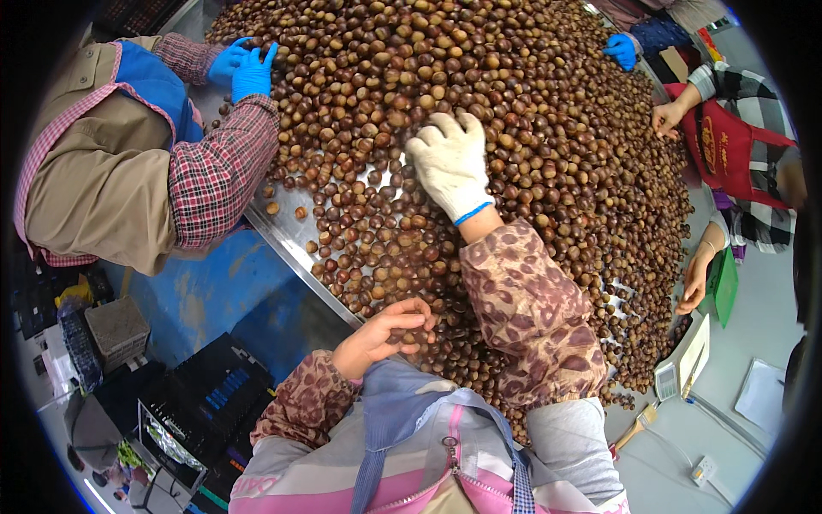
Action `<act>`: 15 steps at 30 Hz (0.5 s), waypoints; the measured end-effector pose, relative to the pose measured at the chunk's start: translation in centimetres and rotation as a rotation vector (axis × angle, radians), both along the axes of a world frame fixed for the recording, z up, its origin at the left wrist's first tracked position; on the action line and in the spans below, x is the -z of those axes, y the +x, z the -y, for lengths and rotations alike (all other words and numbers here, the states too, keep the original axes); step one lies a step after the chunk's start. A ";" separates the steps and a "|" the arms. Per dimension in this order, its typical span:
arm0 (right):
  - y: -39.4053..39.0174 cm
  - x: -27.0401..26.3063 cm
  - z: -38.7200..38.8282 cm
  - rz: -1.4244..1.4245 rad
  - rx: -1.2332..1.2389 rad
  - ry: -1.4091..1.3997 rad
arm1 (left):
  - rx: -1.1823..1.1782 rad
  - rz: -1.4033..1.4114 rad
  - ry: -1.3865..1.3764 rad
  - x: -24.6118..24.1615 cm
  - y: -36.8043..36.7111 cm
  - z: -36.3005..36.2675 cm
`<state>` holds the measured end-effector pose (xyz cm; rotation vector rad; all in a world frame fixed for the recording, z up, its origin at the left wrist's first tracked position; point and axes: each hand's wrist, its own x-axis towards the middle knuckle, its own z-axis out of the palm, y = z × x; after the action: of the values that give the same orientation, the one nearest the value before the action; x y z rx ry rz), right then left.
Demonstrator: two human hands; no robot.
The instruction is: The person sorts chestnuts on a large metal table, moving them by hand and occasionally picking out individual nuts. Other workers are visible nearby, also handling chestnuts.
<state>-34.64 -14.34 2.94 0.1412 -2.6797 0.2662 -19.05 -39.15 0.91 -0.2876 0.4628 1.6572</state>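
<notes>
A broad heap of brown chestnuts (546, 122) covers a metal table (289, 225) before me. My right hand (451, 164), in a cream knitted glove with a blue cuff edge, reaches out over the heap, its curled fingers on the nuts. Whether it grips any cannot be told. My bare left hand (392, 331) is near the table's front edge, close to my apron, its curled fingers around what looks like chestnuts. Patterned brown sleeve covers are on both my forearms.
At left a person's blue-gloved hands (252, 74) touch the nuts. Another blue-gloved hand (621, 51) and co-workers' bare hands (693, 283) are along the far right side. A brush (636, 427), a scale (666, 381) and a socket strip (704, 470) lie at right. Black crates (212, 398) stand lower left.
</notes>
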 end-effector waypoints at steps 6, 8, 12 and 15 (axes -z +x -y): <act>4.8 -0.4 -5.4 -0.071 0.130 0.098 | -0.061 -0.001 0.071 0.1 -0.1 0.6; 6.6 -0.7 -6.3 -0.032 0.159 0.115 | -0.052 -0.013 0.055 0.2 -0.1 0.6; 10.3 -1.6 -7.2 0.035 0.238 0.099 | -0.057 -0.013 0.102 0.2 0.0 0.6; 13.5 -2.6 -7.3 0.113 0.284 0.060 | -0.082 -0.010 0.080 0.3 0.1 0.6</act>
<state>-21.14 -7.04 5.54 -0.2421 -2.7761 0.1069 -18.92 -39.71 0.59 -0.2417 0.3957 1.7533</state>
